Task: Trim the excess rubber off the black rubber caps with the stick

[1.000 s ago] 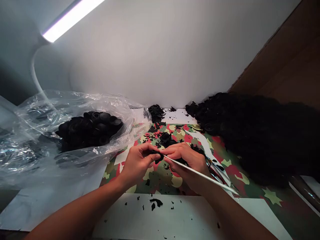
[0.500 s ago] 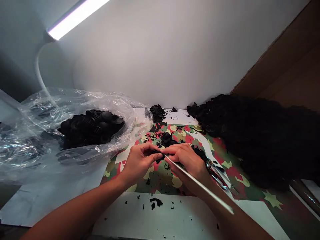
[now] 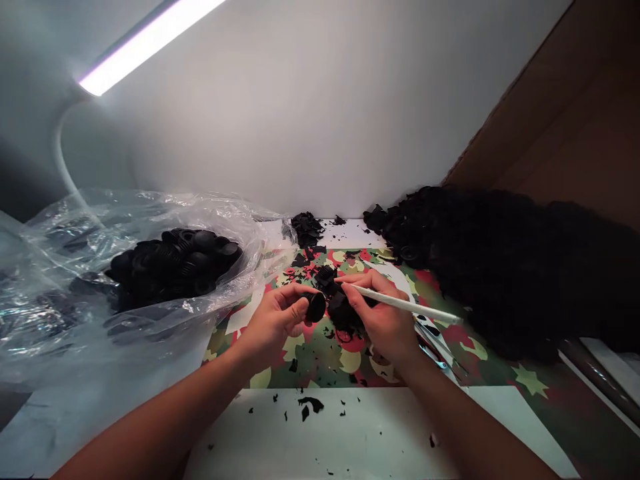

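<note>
Between the thumb and fingers of my left hand [image 3: 280, 317] is a small round black cap [image 3: 315, 307], its flat face turned to the right. My right hand [image 3: 383, 313] grips a thin white stick-like tool [image 3: 410, 304] like a pen; its tip is hard to make out near my fingertips. The two hands are apart, with dark rubbery scraps [image 3: 345, 313] lying between and behind them. Beside my right wrist lies a pair of scissors [image 3: 434, 353], partly hidden by the hand.
A clear plastic bag [image 3: 250, 233] at left holds many black caps [image 3: 180, 263]. A big heap of black pieces [image 3: 500, 273] fills the right, against cardboard [image 3: 560, 120]. Black shreds dot the patterned sheet [image 3: 320, 373] and white paper [image 3: 280, 447]. A lit lamp [image 3: 150, 47] hangs above.
My hands have moved apart. The tool has lifted off the black cap and swung to a flatter angle, and the cap has turned to show its round face. The view has shifted slightly.
</note>
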The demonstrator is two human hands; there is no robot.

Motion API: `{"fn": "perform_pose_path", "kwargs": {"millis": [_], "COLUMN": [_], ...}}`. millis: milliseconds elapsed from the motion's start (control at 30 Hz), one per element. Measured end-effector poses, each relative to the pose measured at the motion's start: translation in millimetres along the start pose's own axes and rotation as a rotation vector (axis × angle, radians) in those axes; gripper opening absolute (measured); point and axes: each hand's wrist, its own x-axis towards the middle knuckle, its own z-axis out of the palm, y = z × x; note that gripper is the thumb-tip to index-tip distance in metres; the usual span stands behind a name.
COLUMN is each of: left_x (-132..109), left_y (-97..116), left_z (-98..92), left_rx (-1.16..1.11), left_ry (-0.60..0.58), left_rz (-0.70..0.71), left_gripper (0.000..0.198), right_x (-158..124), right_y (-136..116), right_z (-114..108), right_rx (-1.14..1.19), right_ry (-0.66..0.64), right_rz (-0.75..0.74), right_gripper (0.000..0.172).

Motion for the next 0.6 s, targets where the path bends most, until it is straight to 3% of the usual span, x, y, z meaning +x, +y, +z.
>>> {"fn": "perform_pose_path", "kwargs": {"millis": [100, 267, 600], "left_x": [1.7, 1.5, 3.4], "left_y": [-1.2, -3.7, -8.8], "left_z": [-0.7, -1.4, -4.4], "left_rx": [-0.160, -0.211, 0.089], "left_ry": [-0.050, -0.068, 0.044], "left_rz": [-0.109, -0.129, 0.066], "left_gripper": [0.038, 0.034, 0.031], "right_x": [2.9, 2.1, -5.4], "right_y": [4.2, 2.9, -10.0], "right_z": [-0.8, 0.4, 1.7], "right_rx": [0.097, 0.124, 0.285], "right_ry": [-0.010, -0.022, -0.057], "right_rz": [0.078, 0.168, 0.092], "right_gripper": [0.019, 0.027, 0.025]}}
